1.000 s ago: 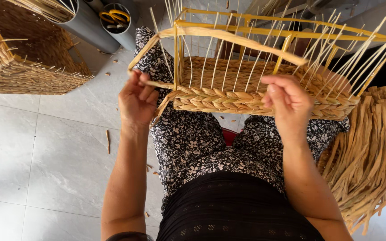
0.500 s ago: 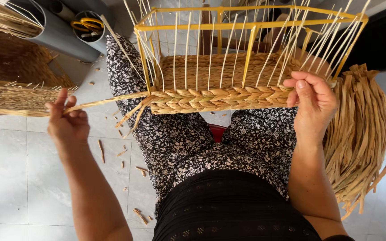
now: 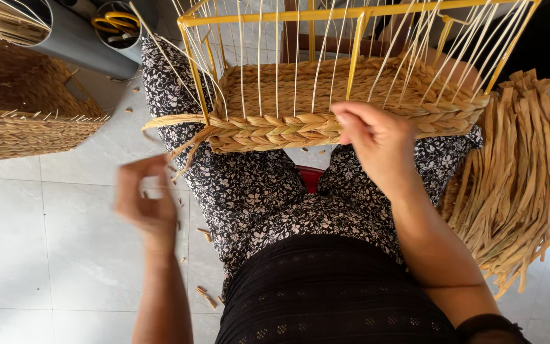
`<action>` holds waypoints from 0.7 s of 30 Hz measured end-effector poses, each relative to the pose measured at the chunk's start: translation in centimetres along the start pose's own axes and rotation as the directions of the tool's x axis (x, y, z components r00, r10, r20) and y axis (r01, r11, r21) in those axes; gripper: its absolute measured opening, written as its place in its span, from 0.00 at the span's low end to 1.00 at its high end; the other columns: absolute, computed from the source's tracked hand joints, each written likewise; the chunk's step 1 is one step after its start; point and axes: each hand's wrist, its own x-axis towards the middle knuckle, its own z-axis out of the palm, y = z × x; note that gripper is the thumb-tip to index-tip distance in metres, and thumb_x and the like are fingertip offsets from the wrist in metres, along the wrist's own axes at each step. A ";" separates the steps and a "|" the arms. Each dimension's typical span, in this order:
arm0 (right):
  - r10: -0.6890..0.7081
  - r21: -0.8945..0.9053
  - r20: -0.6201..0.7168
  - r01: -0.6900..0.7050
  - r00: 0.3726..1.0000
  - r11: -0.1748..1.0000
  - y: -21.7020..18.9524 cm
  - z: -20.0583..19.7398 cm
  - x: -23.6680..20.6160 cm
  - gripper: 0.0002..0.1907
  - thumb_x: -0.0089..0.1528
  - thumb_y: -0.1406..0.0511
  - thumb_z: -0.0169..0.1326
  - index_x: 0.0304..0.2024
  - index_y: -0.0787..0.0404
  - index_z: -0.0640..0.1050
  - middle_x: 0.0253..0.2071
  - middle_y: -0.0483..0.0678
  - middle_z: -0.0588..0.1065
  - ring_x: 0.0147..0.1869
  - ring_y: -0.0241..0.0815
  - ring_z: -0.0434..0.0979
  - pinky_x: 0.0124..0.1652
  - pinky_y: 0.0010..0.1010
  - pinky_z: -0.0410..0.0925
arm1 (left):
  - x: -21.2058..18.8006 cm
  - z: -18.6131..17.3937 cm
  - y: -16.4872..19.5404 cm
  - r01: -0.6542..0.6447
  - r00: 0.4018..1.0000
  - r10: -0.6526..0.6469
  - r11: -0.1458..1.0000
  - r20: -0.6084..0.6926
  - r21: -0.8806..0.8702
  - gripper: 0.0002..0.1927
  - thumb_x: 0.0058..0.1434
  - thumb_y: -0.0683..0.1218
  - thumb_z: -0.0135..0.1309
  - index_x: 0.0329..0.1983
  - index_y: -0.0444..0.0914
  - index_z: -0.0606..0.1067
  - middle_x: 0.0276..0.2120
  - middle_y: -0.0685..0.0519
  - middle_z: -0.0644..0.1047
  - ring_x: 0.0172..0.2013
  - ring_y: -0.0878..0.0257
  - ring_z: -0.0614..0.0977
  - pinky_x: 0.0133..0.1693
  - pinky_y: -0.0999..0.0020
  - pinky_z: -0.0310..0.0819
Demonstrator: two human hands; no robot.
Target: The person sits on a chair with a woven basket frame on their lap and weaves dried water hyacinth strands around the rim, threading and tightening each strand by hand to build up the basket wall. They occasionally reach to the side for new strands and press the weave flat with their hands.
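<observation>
A half-woven straw basket [image 3: 268,130] on a yellow wire frame [image 3: 193,70] rests on my lap, thin pale stakes standing up along its sides. My right hand [image 3: 377,143] grips the braided front rim near its middle, fingers curled over the weave. My left hand [image 3: 148,204] is blurred, out to the left above the floor and below a loose straw strand [image 3: 167,121] that sticks out of the basket's left corner. I cannot tell whether the left hand holds anything.
A finished woven basket [image 3: 20,121] sits on the tiled floor at the left. Grey tubes [image 3: 81,41] behind it hold yellow-handled scissors [image 3: 116,24] and stakes. A bundle of flat straw strips [image 3: 523,185] lies at my right. Straw scraps [image 3: 205,296] litter the floor.
My left hand let go of the basket's left end and swung out and down to the left. My right hand slid from the right corner to the middle of the front rim.
</observation>
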 end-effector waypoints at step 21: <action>-0.072 0.103 -0.030 0.075 0.997 0.992 -3.9 -4.3 16.3 0.07 0.75 0.69 0.50 0.51 0.61 0.79 0.36 0.47 0.79 0.33 0.28 0.79 0.28 0.16 0.74 | -0.2 11.4 2.9 -0.358 0.898 0.287 0.917 0.334 0.174 0.25 0.66 0.41 0.53 0.67 0.44 0.73 0.68 0.54 0.72 0.71 0.54 0.65 0.72 0.51 0.44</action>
